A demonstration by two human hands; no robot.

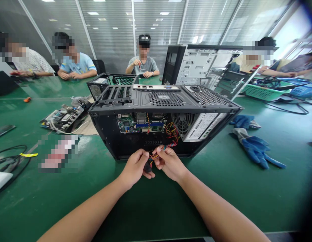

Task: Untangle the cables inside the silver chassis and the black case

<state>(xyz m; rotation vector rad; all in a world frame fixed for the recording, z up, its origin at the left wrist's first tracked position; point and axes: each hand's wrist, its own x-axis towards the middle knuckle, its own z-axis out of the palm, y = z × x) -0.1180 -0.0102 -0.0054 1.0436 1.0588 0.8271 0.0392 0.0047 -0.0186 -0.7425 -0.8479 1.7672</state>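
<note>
Glass panels with blinds back the room, and a green table spreads out before me. On the near left are black cords with a yellow tag, then a red and pink item too blurred to make out. Farther left sit a small orange piece and a person in light blue; nearer the middle, a circuit board lies by some cardboard.

At the centre stands a black case, ports up, open side towards me. A person in grey sits beyond it, holding a red tool. Just outside the case's near lower edge, my left hand pinches the coloured wires between thumb and forefinger, with a black plug just under the thumb. Close on its right, my right hand has the same wires, thumb and fingers closed on them. The bundle lies across the narrow gap between my fingertips and runs up and right into the case, beside the power supply.

Behind to the right rises another case. Blue gloves lie right of mine, with a green basket beyond.
</note>
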